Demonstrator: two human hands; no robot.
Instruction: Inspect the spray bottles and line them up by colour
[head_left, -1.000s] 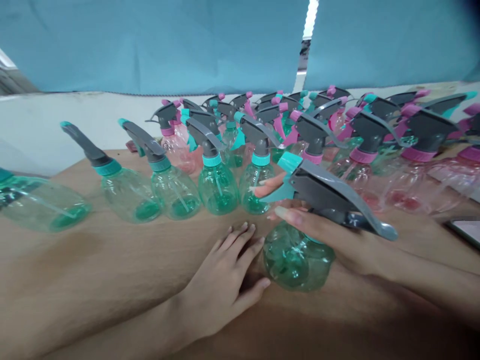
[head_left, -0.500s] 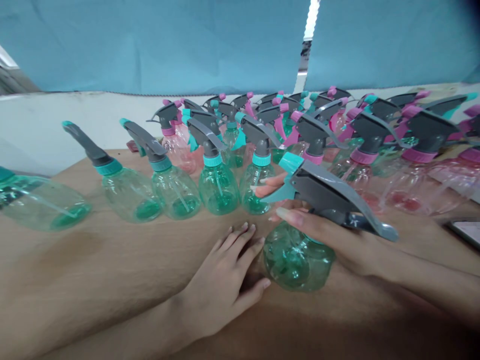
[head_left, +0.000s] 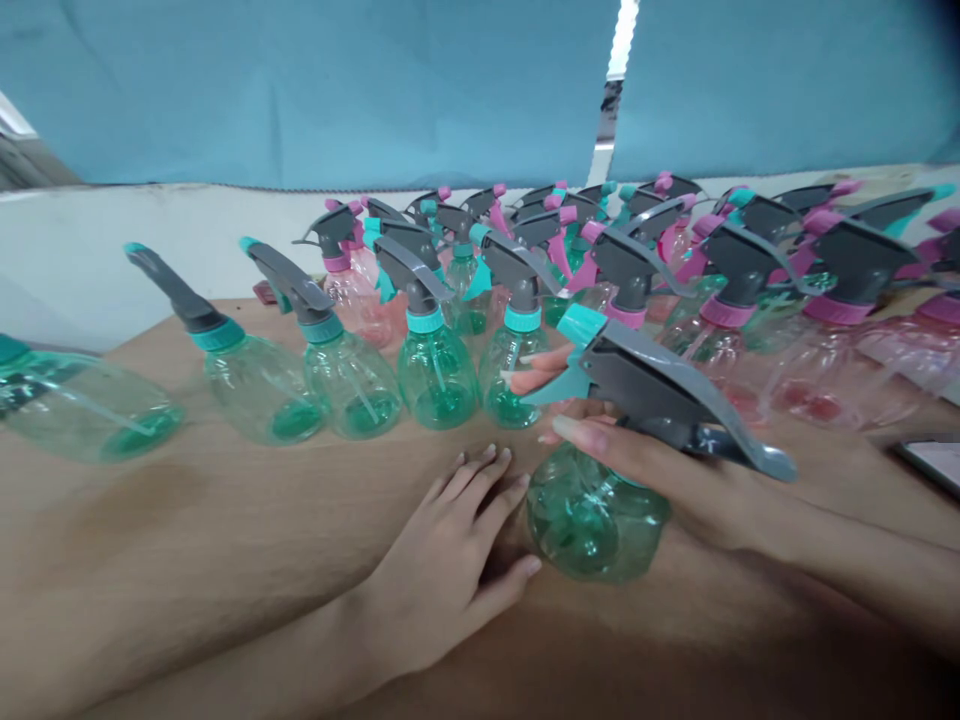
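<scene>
My right hand is closed around the neck of a green spray bottle, with its thumb on the near side and fingers behind. The bottle leans, and its grey trigger head with a turquoise nozzle and trigger points left. My left hand lies palm down on the wooden table, fingers stretched out and holding nothing, just left of that bottle. Beyond my hands stand a green spray bottle and another green spray bottle, both with turquoise collars and white dip tubes inside.
More green spray bottles stand to the left. Many spray bottles with pink collars crowd the back and right. A dark-edged flat object lies at the right edge. A blue sheet hangs above a white wall.
</scene>
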